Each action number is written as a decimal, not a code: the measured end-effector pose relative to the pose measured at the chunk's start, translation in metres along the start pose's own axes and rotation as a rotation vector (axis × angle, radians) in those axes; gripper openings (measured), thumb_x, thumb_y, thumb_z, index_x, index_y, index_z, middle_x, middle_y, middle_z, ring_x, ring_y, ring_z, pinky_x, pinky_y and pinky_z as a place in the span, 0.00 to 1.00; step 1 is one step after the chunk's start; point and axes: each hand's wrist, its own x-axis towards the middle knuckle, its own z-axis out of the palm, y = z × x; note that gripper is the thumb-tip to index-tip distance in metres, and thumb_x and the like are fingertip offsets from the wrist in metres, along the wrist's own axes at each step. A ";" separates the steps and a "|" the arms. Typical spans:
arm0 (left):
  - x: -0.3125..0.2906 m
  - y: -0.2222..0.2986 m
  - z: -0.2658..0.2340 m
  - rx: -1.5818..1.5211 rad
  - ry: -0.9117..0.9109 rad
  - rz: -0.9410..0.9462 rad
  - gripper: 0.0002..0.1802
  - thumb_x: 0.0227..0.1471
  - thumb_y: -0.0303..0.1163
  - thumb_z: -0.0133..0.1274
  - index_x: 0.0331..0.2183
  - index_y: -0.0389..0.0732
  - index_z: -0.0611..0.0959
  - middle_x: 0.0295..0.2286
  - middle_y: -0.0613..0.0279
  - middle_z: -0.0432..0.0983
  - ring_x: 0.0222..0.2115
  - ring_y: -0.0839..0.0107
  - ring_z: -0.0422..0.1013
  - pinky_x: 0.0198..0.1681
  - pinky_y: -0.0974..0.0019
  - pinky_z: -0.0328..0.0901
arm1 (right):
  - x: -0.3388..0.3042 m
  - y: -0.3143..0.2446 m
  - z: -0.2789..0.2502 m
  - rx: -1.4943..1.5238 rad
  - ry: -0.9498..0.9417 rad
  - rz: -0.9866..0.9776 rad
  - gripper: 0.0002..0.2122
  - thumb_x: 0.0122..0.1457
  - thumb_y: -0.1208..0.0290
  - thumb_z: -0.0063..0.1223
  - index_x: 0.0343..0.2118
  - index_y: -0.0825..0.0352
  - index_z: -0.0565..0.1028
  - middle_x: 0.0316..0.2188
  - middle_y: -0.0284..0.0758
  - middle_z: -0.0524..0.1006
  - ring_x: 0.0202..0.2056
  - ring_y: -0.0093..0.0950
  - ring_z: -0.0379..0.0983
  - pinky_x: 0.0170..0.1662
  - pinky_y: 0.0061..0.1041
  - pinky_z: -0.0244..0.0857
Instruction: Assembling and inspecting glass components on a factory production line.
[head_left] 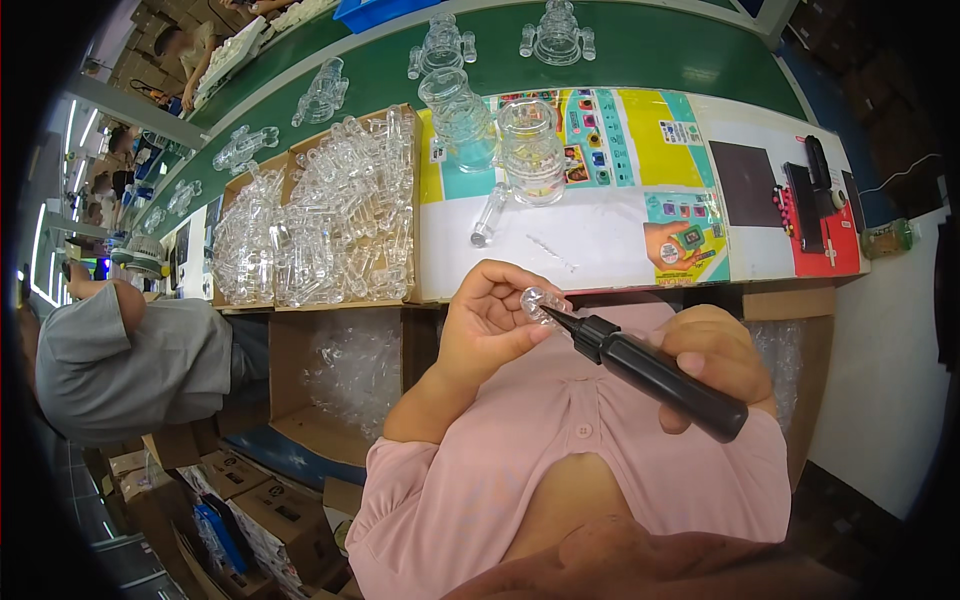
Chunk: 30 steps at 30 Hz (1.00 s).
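While the right hand point(715, 350) grips a smooth black bottle point(665, 380), its tapered nozzle point(562, 319) seems to touch the clear rounded piece point(534, 299) pinched by the left hand point(488, 322); dosing it, perhaps with glue, looks like the step, and calls next for a light, steady squeeze. Beyond, on the card-covered worktop point(605, 228), glossy ribbed cups point(530, 152) stand near a cardboard box point(411, 205) heaped with clear parts point(345, 195); farther off, clear figures point(556, 38).
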 end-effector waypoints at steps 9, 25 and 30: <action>-0.001 0.000 -0.001 -0.024 -0.007 -0.008 0.22 0.38 0.15 0.56 0.36 0.35 0.66 0.36 0.49 0.70 0.40 0.65 0.69 0.45 0.63 0.65 | -0.002 0.015 0.004 -0.119 -0.080 -0.332 0.22 0.49 0.65 0.57 0.41 0.71 0.61 0.28 0.46 0.70 0.26 0.36 0.72 0.24 0.29 0.69; -0.002 -0.003 -0.001 0.519 0.047 0.396 0.22 0.36 0.11 0.55 0.36 0.35 0.68 0.37 0.50 0.69 0.40 0.63 0.69 0.42 0.66 0.66 | 0.000 0.021 0.011 -0.095 -0.021 -0.422 0.13 0.42 0.79 0.53 0.31 0.75 0.65 0.24 0.48 0.71 0.18 0.32 0.69 0.19 0.25 0.65; 0.000 -0.001 -0.004 0.774 0.050 0.527 0.20 0.34 0.11 0.55 0.34 0.34 0.71 0.37 0.48 0.70 0.39 0.63 0.70 0.41 0.67 0.67 | -0.004 0.018 0.004 0.025 -0.017 -0.146 0.16 0.44 0.71 0.58 0.34 0.71 0.67 0.23 0.41 0.71 0.17 0.32 0.68 0.19 0.23 0.63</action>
